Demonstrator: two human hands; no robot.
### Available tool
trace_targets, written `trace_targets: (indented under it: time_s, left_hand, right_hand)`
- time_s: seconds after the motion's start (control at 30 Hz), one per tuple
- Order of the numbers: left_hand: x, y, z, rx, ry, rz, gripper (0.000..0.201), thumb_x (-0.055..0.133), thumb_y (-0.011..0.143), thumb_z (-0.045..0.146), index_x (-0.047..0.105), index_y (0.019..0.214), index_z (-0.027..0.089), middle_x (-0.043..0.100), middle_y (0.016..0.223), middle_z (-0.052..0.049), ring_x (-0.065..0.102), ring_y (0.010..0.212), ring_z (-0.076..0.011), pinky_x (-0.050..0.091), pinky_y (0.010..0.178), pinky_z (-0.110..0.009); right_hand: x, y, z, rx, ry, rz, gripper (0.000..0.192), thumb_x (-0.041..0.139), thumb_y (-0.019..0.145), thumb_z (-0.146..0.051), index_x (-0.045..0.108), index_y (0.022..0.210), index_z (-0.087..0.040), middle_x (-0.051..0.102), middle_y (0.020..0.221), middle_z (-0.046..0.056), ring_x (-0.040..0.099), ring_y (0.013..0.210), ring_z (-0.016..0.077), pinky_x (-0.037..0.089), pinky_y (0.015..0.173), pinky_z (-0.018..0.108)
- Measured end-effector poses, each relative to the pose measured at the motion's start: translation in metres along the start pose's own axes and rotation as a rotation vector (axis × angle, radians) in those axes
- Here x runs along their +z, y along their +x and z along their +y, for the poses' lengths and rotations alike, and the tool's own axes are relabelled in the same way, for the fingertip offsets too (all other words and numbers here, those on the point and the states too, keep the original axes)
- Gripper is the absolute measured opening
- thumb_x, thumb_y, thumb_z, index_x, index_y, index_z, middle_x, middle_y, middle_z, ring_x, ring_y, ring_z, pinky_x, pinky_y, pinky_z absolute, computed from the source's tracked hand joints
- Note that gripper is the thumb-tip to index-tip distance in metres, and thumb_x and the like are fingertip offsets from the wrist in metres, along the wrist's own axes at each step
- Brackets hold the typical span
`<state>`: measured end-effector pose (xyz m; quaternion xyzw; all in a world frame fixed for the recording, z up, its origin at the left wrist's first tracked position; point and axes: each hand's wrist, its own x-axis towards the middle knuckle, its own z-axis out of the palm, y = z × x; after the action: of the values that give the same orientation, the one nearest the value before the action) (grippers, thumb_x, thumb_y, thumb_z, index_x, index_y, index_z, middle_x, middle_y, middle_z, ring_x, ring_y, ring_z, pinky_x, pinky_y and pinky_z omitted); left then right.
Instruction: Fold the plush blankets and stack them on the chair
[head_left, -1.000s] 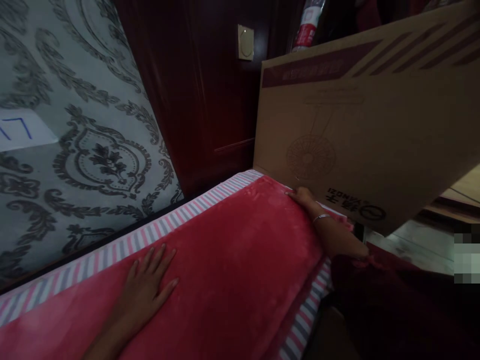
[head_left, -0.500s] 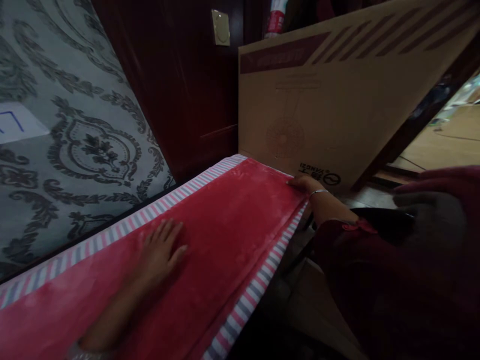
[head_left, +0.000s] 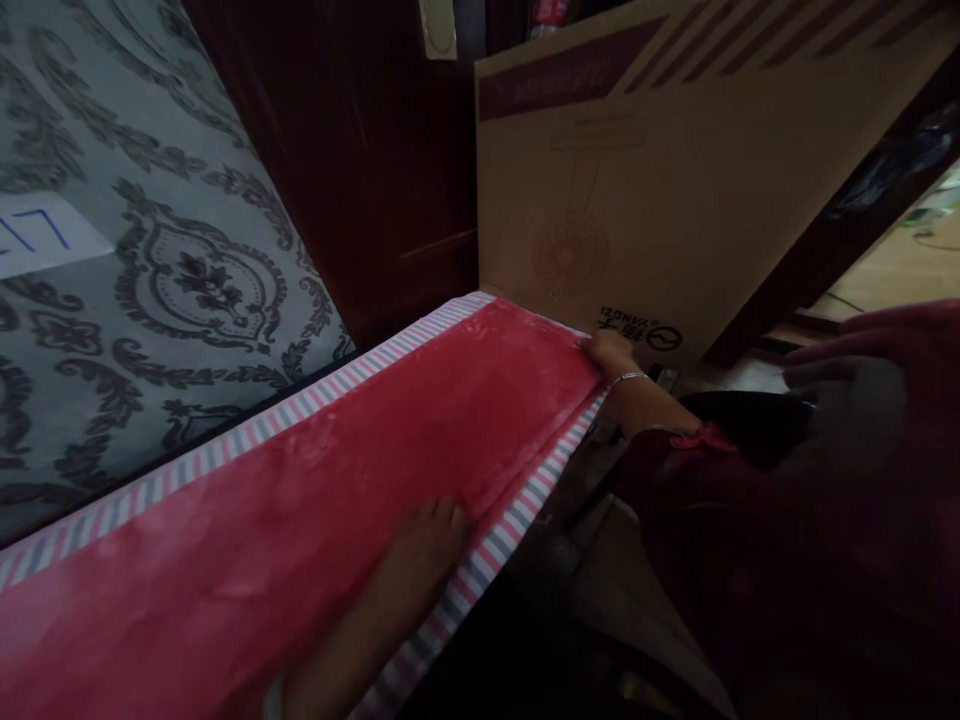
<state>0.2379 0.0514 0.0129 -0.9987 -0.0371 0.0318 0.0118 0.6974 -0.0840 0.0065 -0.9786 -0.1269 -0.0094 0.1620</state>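
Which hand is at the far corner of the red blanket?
The right hand, wearing a bracelet, beside the cardboard box; the left hand lies flat nearer.

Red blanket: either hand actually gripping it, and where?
Right hand grips the red blanket at its far corner beside the cardboard box. Left hand only presses flat near its striped edge.

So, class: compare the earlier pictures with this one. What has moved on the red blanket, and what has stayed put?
The left hand has slid flat across the red blanket, from the middle toward its near edge by the striped sheet. The right hand stays at the blanket's far corner, against the cardboard box; its grip there is hard to make out. Blanket, sheet and box lie as before.
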Motion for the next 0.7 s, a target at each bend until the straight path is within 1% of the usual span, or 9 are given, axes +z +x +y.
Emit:
trace_targets:
  time_s: [0.13, 0.27, 0.33, 0.4, 0.47, 0.53, 0.6, 0.67, 0.7]
  left_hand:
    - [-0.003, -0.008, 0.005, 0.037, -0.106, 0.054, 0.029, 0.036, 0.094, 0.01, 0.062, 0.104, 0.018, 0.067, 0.102, -0.012, 0.063, 0.09, -0.0241, 0.053, 0.08, -0.04]
    - [-0.018, -0.011, -0.004, 0.051, -0.253, 0.12, 0.023, 0.043, 0.099, 0.029, 0.064, 0.105, 0.021, 0.067, 0.102, -0.01, 0.063, 0.089, -0.021, 0.054, 0.08, -0.036]
    - [-0.02, -0.008, -0.014, 0.011, -0.261, 0.215, 0.03, 0.046, 0.098, 0.034, 0.064, 0.118, 0.021, 0.065, 0.117, -0.013, 0.062, 0.105, -0.0252, 0.052, 0.092, -0.043]
    - [-0.015, -0.001, -0.023, -0.072, -0.213, 0.279, 0.045, 0.049, 0.095, 0.036, 0.056, 0.138, 0.022, 0.055, 0.142, -0.016, 0.05, 0.13, -0.0337, 0.042, 0.107, -0.055]
    - [-0.004, 0.006, -0.027, -0.177, -0.158, 0.24, 0.058, 0.052, 0.093, 0.039, 0.047, 0.149, 0.023, 0.04, 0.157, -0.016, 0.032, 0.145, -0.0407, 0.03, 0.113, -0.065]
    - [0.007, 0.012, -0.026, -0.258, -0.14, 0.148, 0.063, 0.052, 0.093, 0.043, 0.042, 0.152, 0.026, 0.031, 0.163, -0.014, 0.021, 0.15, -0.0429, 0.024, 0.115, -0.068]
    - [0.011, 0.014, -0.021, -0.289, -0.158, 0.078, 0.064, 0.049, 0.094, 0.048, 0.039, 0.154, 0.03, 0.024, 0.166, -0.011, 0.015, 0.152, -0.0422, 0.02, 0.117, -0.068]
    - [0.007, 0.012, -0.017, -0.286, -0.207, 0.031, 0.066, 0.048, 0.094, 0.052, 0.036, 0.156, 0.03, 0.02, 0.167, -0.011, 0.012, 0.153, -0.0415, 0.017, 0.118, -0.067]
    - [0.003, 0.009, -0.016, -0.268, -0.244, 0.013, 0.067, 0.047, 0.095, 0.054, 0.035, 0.156, 0.03, 0.021, 0.166, -0.011, 0.012, 0.153, -0.0405, 0.016, 0.119, -0.066]
  right_hand:
    - [0.003, -0.004, 0.004, 0.081, -0.021, 0.029, 0.052, 0.049, 0.098, -0.044, 0.069, 0.121, -0.003, 0.066, 0.122, 0.028, 0.063, 0.117, 0.0347, 0.05, 0.093, 0.04]
    - [0.0, -0.007, 0.001, 0.107, -0.015, 0.05, 0.045, 0.053, 0.095, -0.039, 0.071, 0.118, -0.004, 0.069, 0.116, 0.028, 0.064, 0.115, 0.0344, 0.05, 0.093, 0.039]
    - [-0.005, -0.009, -0.007, 0.102, -0.009, 0.078, 0.043, 0.052, 0.095, -0.034, 0.071, 0.117, -0.003, 0.069, 0.114, 0.029, 0.064, 0.114, 0.036, 0.048, 0.096, 0.044]
    - [-0.01, -0.014, -0.02, 0.076, -0.004, 0.127, 0.044, 0.046, 0.096, -0.031, 0.069, 0.122, -0.003, 0.066, 0.12, 0.03, 0.059, 0.12, 0.0379, 0.044, 0.101, 0.05]
    - [-0.011, -0.023, -0.038, -0.024, -0.003, 0.191, 0.047, 0.04, 0.098, -0.032, 0.063, 0.131, -0.007, 0.059, 0.134, 0.027, 0.05, 0.13, 0.0377, 0.036, 0.108, 0.055]
    - [-0.005, -0.035, -0.054, -0.186, -0.023, 0.199, 0.053, 0.036, 0.1, -0.04, 0.052, 0.144, -0.016, 0.047, 0.15, 0.019, 0.037, 0.141, 0.0363, 0.028, 0.113, 0.059]
    - [0.006, -0.049, -0.063, -0.302, -0.069, 0.106, 0.057, 0.032, 0.1, -0.047, 0.043, 0.151, -0.024, 0.037, 0.159, 0.012, 0.029, 0.146, 0.0362, 0.025, 0.114, 0.064]
    - [0.019, -0.06, -0.063, -0.31, -0.126, -0.022, 0.058, 0.026, 0.1, -0.05, 0.041, 0.152, -0.028, 0.035, 0.161, 0.009, 0.027, 0.147, 0.0372, 0.026, 0.112, 0.066]
    - [0.024, -0.064, -0.06, -0.3, -0.149, -0.035, 0.059, 0.024, 0.1, -0.05, 0.042, 0.152, -0.029, 0.035, 0.161, 0.009, 0.028, 0.146, 0.0376, 0.028, 0.111, 0.066]
